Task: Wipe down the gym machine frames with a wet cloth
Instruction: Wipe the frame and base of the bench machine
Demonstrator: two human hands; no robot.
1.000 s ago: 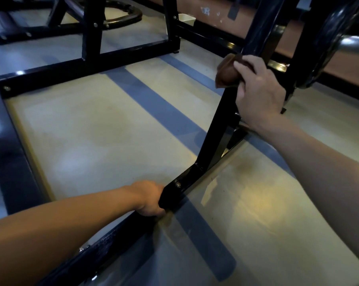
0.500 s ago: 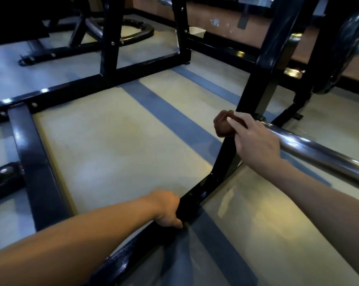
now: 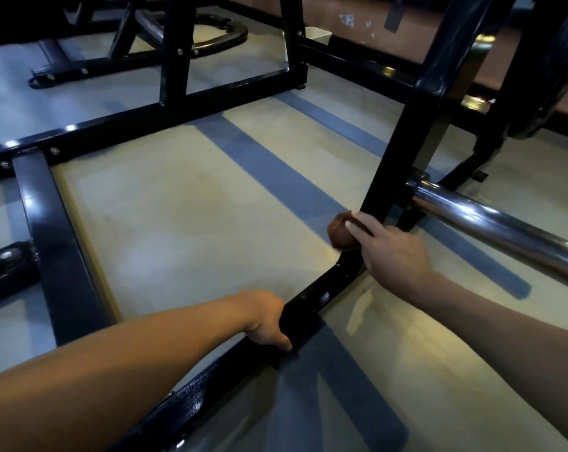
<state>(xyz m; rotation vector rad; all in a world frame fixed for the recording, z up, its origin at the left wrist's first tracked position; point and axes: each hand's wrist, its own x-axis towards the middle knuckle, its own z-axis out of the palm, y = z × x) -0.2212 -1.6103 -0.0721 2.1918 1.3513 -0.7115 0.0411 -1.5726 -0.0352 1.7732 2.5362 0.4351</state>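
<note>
A brown cloth [image 3: 339,234] is held bunched in the right hand [image 3: 391,252] and pressed against the lower part of a black slanted post [image 3: 403,138] of the gym machine frame, just above the joint where the post meets a black floor bar [image 3: 312,300]. The fingers [image 3: 362,223] of that hand are curled over the cloth, with the cloth showing only at its left edge beyond the fingertips. The floor bar is gripped by the left hand [image 3: 264,319] lower down, nearer the camera; the thumb is seen lying along the near edge of the bar, while the other fingers are hidden behind the bar, so how they lie cannot be told. A shiny chrome bar [image 3: 491,223] is seen just beside the right hand, running from the post off to the right. Further black frame members [image 3: 60,236] lie on the pale floor [image 3: 194,207], which is crossed by blue-grey stripes [image 3: 269,168]. A small white bin [image 3: 316,34] is seen at the far wall.
</note>
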